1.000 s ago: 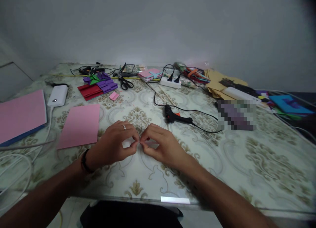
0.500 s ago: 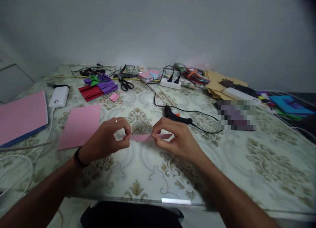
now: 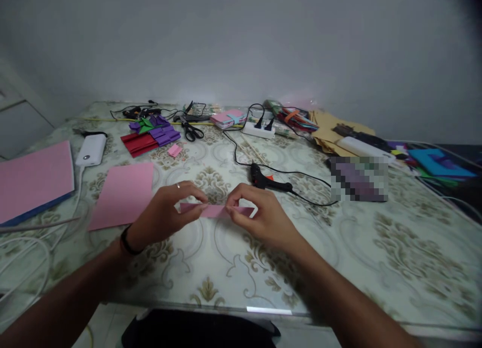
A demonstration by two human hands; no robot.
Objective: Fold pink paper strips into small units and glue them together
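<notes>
A narrow strip of pink paper (image 3: 214, 211) is held level above the table, its ends showing past the fingers on both sides. My left hand (image 3: 169, 210) pinches it left of its middle between thumb and forefinger. Right of the middle, my right hand (image 3: 259, 212) grips the same strip in a like pinch. A larger pink sheet (image 3: 122, 195) lies flat beside my left hand. Beyond my right hand rests a black glue gun (image 3: 269, 181) with its cord.
Black scissors (image 3: 192, 131), folded purple paper (image 3: 163, 130), folded red paper (image 3: 139, 143) and a white power strip (image 3: 259, 130) lie toward the back. A white power bank (image 3: 91, 149) and pink sheets (image 3: 35, 180) are at left. A pixelated object (image 3: 357, 180) lies at right.
My right hand has shifted slightly left. My left fingers have moved inward along the strip, and more of its left end now shows.
</notes>
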